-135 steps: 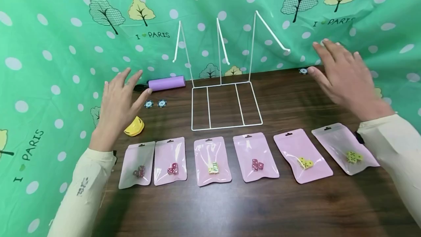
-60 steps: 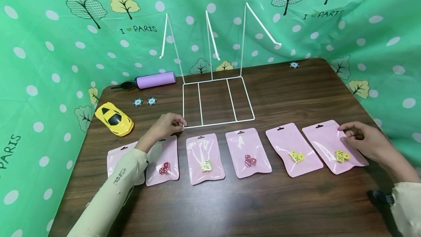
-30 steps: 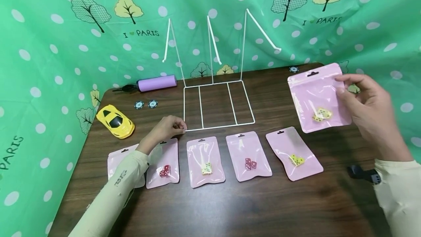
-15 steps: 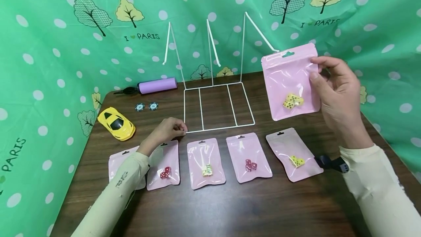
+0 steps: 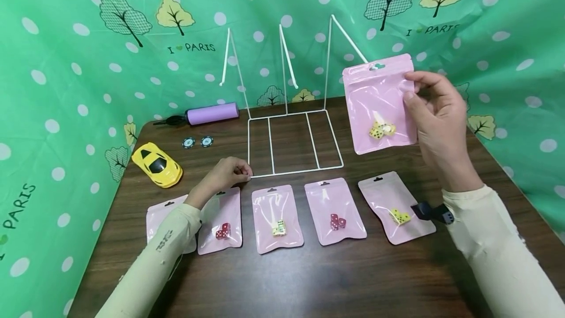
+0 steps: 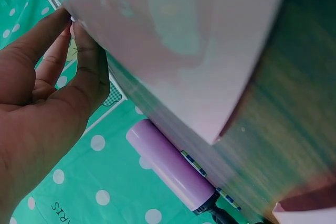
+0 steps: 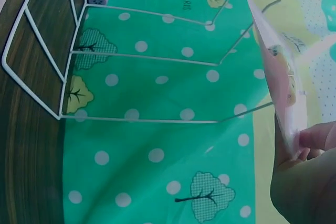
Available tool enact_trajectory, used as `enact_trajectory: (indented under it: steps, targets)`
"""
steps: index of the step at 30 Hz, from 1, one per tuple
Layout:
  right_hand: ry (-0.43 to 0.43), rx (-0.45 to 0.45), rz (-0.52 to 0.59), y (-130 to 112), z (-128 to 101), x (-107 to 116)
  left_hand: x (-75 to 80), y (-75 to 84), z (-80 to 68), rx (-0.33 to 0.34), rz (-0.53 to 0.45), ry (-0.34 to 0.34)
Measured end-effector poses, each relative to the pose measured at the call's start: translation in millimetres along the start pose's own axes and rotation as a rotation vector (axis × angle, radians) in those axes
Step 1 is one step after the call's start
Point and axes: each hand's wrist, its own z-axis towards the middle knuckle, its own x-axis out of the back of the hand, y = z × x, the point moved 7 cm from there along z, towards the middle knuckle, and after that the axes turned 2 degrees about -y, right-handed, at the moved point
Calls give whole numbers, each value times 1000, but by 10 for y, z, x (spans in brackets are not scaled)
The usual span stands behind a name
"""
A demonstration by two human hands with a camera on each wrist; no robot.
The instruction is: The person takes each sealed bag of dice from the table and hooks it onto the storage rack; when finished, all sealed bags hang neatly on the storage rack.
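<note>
At the far left of the wooden table, a yellow toy car sits near two poker chips and a purple cylinder. The left hand rests on the table with its fingertips pinching the near-left corner of the white wire rack; the left wrist view shows fingers and thumb closed on the wire. Five pink pouches lie flat in a row along the near side; the leftmost pouch is partly covered by the left sleeve, and the rightmost flat pouch contains yellow dice. At the right, the right hand pinches the right edge of a raised pink pouch holding yellow dice. This pouch hangs upright in the air, its top hole at the tip of the rack's right hook; whether the hook passes through the hole cannot be determined.
</note>
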Motion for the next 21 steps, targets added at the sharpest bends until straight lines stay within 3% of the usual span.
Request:
enact_trajectory:
  steps: [12, 21]
  targets:
    - [36, -90, -58, 332, 164, -99, -7, -44, 5, 17, -12, 1]
    - [90, -97, -82, 623, 516, -210, 2, -12, 8, -9, 8, 9]
